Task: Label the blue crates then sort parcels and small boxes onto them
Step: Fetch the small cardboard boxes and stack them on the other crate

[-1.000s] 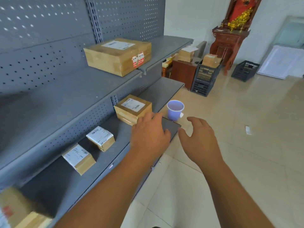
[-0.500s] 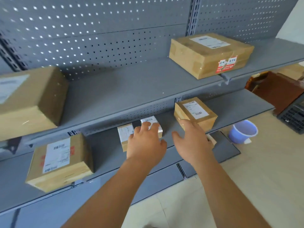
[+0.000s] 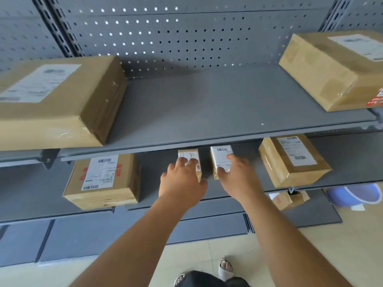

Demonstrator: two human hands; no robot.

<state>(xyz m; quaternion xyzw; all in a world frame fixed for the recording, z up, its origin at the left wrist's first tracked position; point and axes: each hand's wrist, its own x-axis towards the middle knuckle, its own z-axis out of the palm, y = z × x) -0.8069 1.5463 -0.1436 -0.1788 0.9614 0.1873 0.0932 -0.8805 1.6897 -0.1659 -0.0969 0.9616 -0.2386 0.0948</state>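
grey metal shelving unit, perforated back panel [image 3: 165, 38], two shelves in view. upper shelf [image 3: 207, 104]: one large brown cardboard parcel [image 3: 51, 100] at the left end, a second large taped brown parcel [image 3: 335, 69] at the right end, well apart. lower shelf [image 3: 31, 193], left to right: medium brown carton with white label and red print [image 3: 103, 181]; left small brown cardboard box [image 3: 189, 155]; right small brown cardboard box [image 3: 220, 157], just beside it with a narrow gap; medium taped brown carton [image 3: 290, 160]. left hand [image 3: 182, 183]: fingers laid over the label of the left small brown cardboard box, thumb by its right side; cannot tell whether the grip is closed. right hand [image 3: 238, 177]: grasping the right small brown cardboard box, thumb on the label, fingers over its far right edge. half a second ago both hands were short of the boxes, the right one nearer the medium taped carton; each has since come onto its own small box, and neither box has left the shelf. below the shelf: small brown box with red mark [image 3: 288, 200] on the grey base panel; pale blue plastic cup [image 3: 356, 194] on the cream tiled floor [image 3: 207, 255], now at the right edge of view.
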